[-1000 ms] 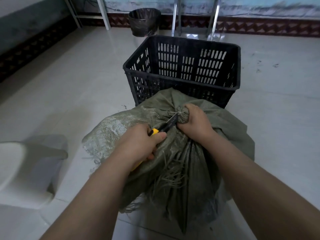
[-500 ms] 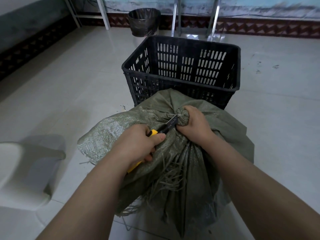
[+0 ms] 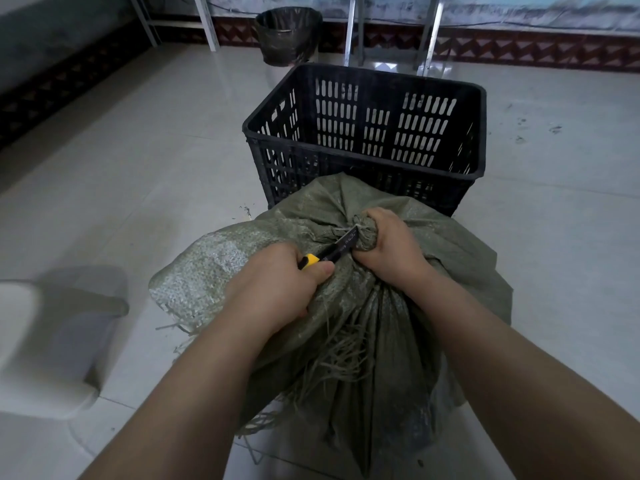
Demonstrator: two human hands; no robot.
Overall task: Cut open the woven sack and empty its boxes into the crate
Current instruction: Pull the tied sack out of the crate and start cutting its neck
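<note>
head view: person's forearms reach over the sack
sack (image 3: 374, 327): green woven, on the floor, frayed strands loose
left hand (image 3: 277, 289): gripping a yellow knife (image 3: 329, 252), blade at the sack's tied neck
right hand (image 3: 391, 247): clenched around that neck
crate (image 3: 367, 133): black, just behind the sack
bin (image 3: 289, 34): beyond the crate, by the wall

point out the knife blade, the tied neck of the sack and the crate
knife blade (image 3: 341, 245), head view, on the dark blade between the two hands
tied neck of the sack (image 3: 365, 233), head view, on the bunched cloth at the string
crate (image 3: 363, 161), head view, on the near rim
</note>
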